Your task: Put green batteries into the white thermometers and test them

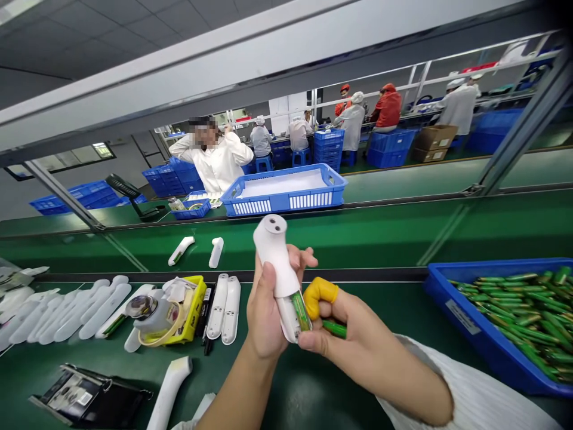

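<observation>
My left hand (265, 313) is wrapped round a white handheld infrared thermometer (278, 257), its two-holed head pointing up. The handle's battery compartment lies open, and one green battery (301, 310) shows inside it. At the compartment's lower right edge is my right hand (344, 322), with a yellow finger cot (319, 297) on its index finger. A second green battery (335, 329) is held in the curled fingers of that hand, while the thumb and index finger touch the handle.
A blue bin (461, 316) of green batteries stands at the right. White thermometer shells (105, 310) and a yellow basket (193, 313) lie at the left. A blue tray (286, 194) sits on the far ledge. Across the line, a person (219, 158) in white sits with raised arms.
</observation>
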{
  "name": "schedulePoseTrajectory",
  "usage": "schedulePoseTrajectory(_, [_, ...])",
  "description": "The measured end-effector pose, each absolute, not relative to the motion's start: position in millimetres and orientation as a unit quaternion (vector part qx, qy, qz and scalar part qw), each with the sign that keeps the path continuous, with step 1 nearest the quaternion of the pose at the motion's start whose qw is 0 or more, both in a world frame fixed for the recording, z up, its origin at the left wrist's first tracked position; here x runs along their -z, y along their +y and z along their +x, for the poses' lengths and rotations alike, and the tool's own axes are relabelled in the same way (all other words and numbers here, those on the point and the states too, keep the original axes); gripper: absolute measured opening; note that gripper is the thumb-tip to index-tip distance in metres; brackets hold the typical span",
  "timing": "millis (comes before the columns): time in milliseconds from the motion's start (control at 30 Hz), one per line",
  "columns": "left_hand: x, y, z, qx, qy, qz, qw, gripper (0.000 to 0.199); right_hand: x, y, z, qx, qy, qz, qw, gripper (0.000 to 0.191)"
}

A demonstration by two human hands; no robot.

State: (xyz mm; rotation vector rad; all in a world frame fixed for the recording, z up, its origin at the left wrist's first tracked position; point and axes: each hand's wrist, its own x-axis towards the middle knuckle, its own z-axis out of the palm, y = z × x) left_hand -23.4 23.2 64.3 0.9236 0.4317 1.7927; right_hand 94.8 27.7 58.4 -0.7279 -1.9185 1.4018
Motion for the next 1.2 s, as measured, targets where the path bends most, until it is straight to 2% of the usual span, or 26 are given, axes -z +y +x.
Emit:
schedulePoseTrajectory(100, [-63.1, 22.5, -21.7, -0.737, 0.181, 0.409, 0.507, 0.022, -53.4, 38.2, 89.2, -0.643, -0.663, -0.228, 0.308, 0.035])
schedulePoseTrajectory(200, [-63.0, 23.1, -23.6, -0.73, 0.199, 0.4, 0.518, 0.023, -54.9, 48.1, 95.3, -0.667, -0.655, -0.178, 0.307, 0.037])
schedulePoseTrajectory(300, [-66.1, 23.7, -28.8, -0.733, 0.199, 0.381, 0.527, 0.023, -65.9, 55.3, 112.1, -0.666, -0.65, -0.155, 0.332, 0.031])
schedulePoseTrajectory(400, [-69.2, 24.5, -33.6, -0.755, 0.18, 0.36, 0.517, 0.028, -78.0, 56.6, 127.0, -0.628, -0.657, -0.211, 0.361, 0.021])
schedulePoseTrajectory(533, [-69.4, 25.3, -34.1, -0.746, 0.17, 0.339, 0.547, 0.037, -81.3, 48.8, 130.4, -0.539, -0.669, -0.289, 0.422, 0.025])
schedulePoseTrajectory(633, [-68.4, 25.1, -33.0, -0.747, 0.177, 0.334, 0.547, 0.036, -79.7, 41.5, 126.9, -0.429, -0.694, -0.335, 0.471, 0.027])
schedulePoseTrajectory(700, [-67.7, 25.1, -32.7, -0.75, 0.188, 0.331, 0.541, 0.031, -80.0, 38.9, 124.9, -0.402, -0.709, -0.343, 0.467, 0.026])
schedulePoseTrajectory(867, [-64.4, 25.5, -30.0, -0.746, 0.194, 0.351, 0.532, 0.023, -82.7, 41.2, 122.3, -0.505, -0.685, -0.288, 0.439, 0.019])
schedulePoseTrajectory(1000, [-63.1, 22.7, -23.1, -0.74, 0.2, 0.376, 0.52, 0.018, -80.2, 45.3, 119.4, -0.572, -0.672, -0.259, 0.392, 0.023])
schedulePoseTrajectory(1067, [-63.6, 20.1, -19.5, -0.736, 0.208, 0.384, 0.517, 0.023, -75.7, 47.1, 116.2, -0.602, -0.649, -0.257, 0.389, 0.027])
schedulePoseTrajectory(1200, [-64.8, 16.5, -16.4, -0.735, 0.203, 0.39, 0.516, 0.051, -65.3, 48.0, 108.6, -0.601, -0.618, -0.267, 0.431, 0.032])
